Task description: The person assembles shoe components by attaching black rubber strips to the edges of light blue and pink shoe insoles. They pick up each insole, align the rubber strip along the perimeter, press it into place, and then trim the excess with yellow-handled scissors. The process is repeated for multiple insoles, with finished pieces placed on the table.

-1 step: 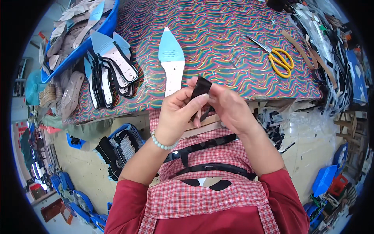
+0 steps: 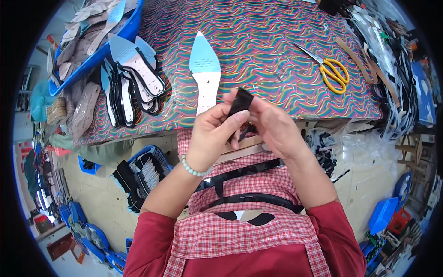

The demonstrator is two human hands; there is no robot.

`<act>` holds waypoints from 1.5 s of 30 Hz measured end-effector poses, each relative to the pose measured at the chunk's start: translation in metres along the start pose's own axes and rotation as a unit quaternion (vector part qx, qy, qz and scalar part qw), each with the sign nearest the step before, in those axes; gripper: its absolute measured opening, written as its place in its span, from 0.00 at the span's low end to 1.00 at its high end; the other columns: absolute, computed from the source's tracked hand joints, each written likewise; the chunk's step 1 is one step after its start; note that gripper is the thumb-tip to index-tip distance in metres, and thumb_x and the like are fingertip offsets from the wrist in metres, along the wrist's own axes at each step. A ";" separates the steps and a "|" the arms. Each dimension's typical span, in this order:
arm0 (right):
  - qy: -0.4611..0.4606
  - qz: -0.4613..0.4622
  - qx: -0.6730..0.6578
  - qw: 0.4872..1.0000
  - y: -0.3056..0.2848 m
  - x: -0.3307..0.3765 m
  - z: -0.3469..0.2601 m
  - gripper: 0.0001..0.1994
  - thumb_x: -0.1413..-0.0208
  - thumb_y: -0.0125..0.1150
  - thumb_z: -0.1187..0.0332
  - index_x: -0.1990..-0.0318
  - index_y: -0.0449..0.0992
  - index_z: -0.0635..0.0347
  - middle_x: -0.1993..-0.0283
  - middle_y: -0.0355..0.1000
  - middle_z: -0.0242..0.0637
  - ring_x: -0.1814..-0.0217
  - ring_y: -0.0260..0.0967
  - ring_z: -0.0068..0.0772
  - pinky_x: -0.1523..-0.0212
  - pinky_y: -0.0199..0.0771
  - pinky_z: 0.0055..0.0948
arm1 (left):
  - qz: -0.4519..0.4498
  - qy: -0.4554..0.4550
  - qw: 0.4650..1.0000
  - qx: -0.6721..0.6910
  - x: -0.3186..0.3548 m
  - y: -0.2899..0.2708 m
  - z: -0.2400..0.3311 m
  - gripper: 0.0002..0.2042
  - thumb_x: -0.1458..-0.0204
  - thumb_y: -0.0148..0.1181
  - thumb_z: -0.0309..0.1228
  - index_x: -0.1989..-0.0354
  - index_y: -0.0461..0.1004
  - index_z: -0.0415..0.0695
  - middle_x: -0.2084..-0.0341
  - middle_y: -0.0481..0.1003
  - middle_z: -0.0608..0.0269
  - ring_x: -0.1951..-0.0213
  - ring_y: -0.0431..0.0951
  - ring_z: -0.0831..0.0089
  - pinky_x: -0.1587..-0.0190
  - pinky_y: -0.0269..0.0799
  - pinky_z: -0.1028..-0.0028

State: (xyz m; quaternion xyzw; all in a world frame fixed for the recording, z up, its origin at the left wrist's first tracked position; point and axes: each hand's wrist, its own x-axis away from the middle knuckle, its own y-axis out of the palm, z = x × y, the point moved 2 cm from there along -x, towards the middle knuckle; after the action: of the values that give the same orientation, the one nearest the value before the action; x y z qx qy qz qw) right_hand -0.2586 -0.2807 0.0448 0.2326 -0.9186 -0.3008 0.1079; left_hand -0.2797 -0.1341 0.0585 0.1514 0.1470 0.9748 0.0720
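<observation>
got the little black strap piece (image 2: 241, 102) pinched in both my left hand (image 2: 213, 135) and right hand (image 2: 276, 129) over the table (image 2: 258, 55) edge, 1 slack finger and it slides off into my lap

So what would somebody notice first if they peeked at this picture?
Probably the table cover with its wavy rainbow stripes, filling the top. In the middle, the left hand and right hand pinch a small black piece together. Yellow-handled scissors lie to the right, and a pointed blue-and-white insole lies just above the hands.
</observation>
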 end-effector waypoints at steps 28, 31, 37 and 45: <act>-0.004 0.078 0.095 0.992 0.016 -0.005 0.003 0.06 0.46 0.63 0.74 0.62 0.73 0.61 0.66 0.72 0.27 0.65 0.68 0.13 0.63 0.69 0.14 | 0.097 0.079 0.987 0.096 0.016 -0.025 0.006 0.09 0.46 0.59 0.27 0.57 0.73 0.39 0.67 0.77 0.64 0.66 0.78 0.76 0.64 0.74 0.75; -0.025 0.104 0.080 0.991 0.020 -0.006 0.003 0.07 0.46 0.64 0.74 0.62 0.73 0.61 0.67 0.72 0.27 0.65 0.69 0.13 0.63 0.70 0.15 | 0.105 0.097 0.988 0.060 0.019 -0.024 0.008 0.09 0.47 0.60 0.26 0.58 0.73 0.39 0.67 0.76 0.64 0.65 0.77 0.77 0.63 0.73 0.75; -0.061 0.154 0.128 0.978 0.023 -0.002 0.005 0.08 0.48 0.65 0.74 0.62 0.73 0.62 0.66 0.71 0.29 0.64 0.69 0.16 0.63 0.70 0.16 | 0.108 0.114 0.987 0.038 0.024 -0.023 0.006 0.09 0.48 0.61 0.25 0.59 0.75 0.38 0.67 0.78 0.64 0.65 0.77 0.78 0.62 0.73 0.76; -0.265 -0.053 0.578 0.770 0.027 0.000 -0.037 0.06 0.50 0.64 0.73 0.64 0.78 0.61 0.59 0.72 0.38 0.49 0.68 0.38 0.51 0.67 0.35 | -0.024 0.231 0.962 -0.143 0.019 -0.019 0.021 0.15 0.43 0.50 0.34 0.53 0.75 0.39 0.49 0.71 0.50 0.46 0.68 0.63 0.48 0.67 0.66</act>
State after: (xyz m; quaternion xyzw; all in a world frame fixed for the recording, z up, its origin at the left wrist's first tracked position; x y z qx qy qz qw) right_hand -0.2558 -0.2802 0.0906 0.2106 -0.8972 0.2321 -0.3110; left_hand -0.2894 -0.1067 0.0773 -0.0931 0.0225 0.9921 0.0807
